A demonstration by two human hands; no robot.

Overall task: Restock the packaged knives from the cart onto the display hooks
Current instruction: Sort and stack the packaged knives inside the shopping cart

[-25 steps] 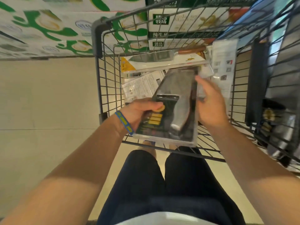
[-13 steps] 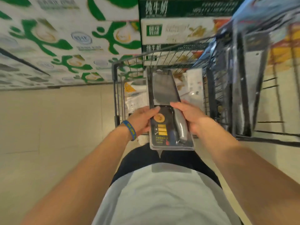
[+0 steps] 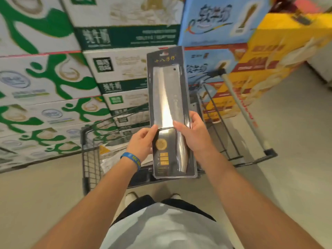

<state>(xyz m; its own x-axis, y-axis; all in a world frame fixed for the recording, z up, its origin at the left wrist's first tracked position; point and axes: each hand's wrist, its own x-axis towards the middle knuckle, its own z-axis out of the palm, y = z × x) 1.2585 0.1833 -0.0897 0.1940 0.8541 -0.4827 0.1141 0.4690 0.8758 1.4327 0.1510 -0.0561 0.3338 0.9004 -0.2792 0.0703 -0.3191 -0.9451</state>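
While left hand (image 3: 142, 141) and right hand (image 3: 194, 135) pinch the packaged knife (image 3: 168, 97) — the cart (image 3: 89, 164) holds other packs (image 3: 110, 158).

The pack (image 3: 169, 114) had a dark matt card backing under a clear, glossy plastic blister that showed glare. The blade (image 3: 168, 94) inside was polished metal with a bright reflective streak. The cart (image 3: 89, 159) was dark-coated metal wire with a matt finish. The cartons (image 3: 45, 78) were printed cardboard with a slight sheen. The floor (image 3: 296, 141) was smooth and matt. The wristband (image 3: 132, 159) carried print; its material could not be determined. The shirt (image 3: 161, 229) was plain cloth.
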